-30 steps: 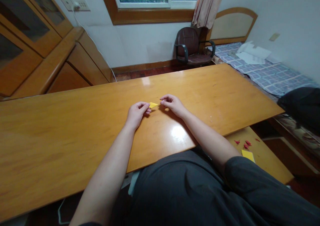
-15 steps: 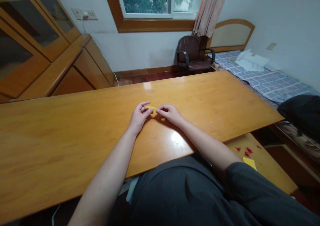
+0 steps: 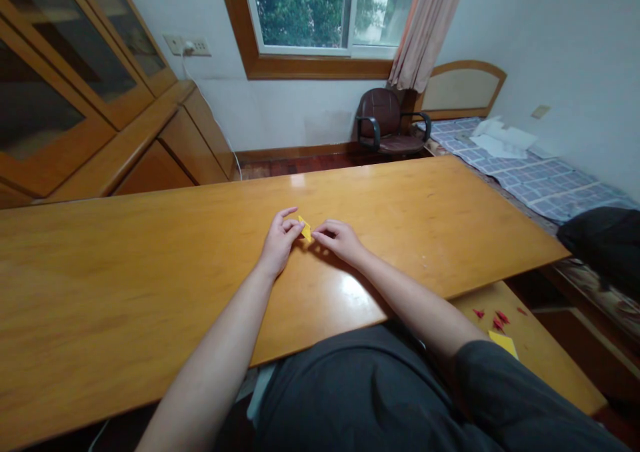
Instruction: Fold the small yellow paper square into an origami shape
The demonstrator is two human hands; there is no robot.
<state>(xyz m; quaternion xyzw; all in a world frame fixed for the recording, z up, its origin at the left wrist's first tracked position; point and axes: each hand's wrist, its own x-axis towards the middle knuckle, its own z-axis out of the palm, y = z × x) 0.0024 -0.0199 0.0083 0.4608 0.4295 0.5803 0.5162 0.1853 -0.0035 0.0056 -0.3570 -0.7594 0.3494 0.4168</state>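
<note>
A small folded piece of yellow paper (image 3: 305,229) is held just above the wooden table (image 3: 150,265), between my two hands. Thumb and fingers of my left hand (image 3: 279,242) pinch its left side, while the index finger reaches out past it. At the paper's right edge, my right hand (image 3: 343,240) has thumb and index finger pressed together on it. Its exact folds are too small to make out.
On a lower board at the right lie several small red folded paper pieces (image 3: 500,320) and a yellow paper sheet (image 3: 503,344). Beyond the table are a brown armchair (image 3: 387,122), a bed (image 3: 530,172) and a black bag (image 3: 605,245). A cabinet (image 3: 125,145) stands left.
The yellow paper has turned from lying nearly level to a steeper tilt, showing more of its face. My left index finger is stretched out further. The view has tipped slightly upward.
</note>
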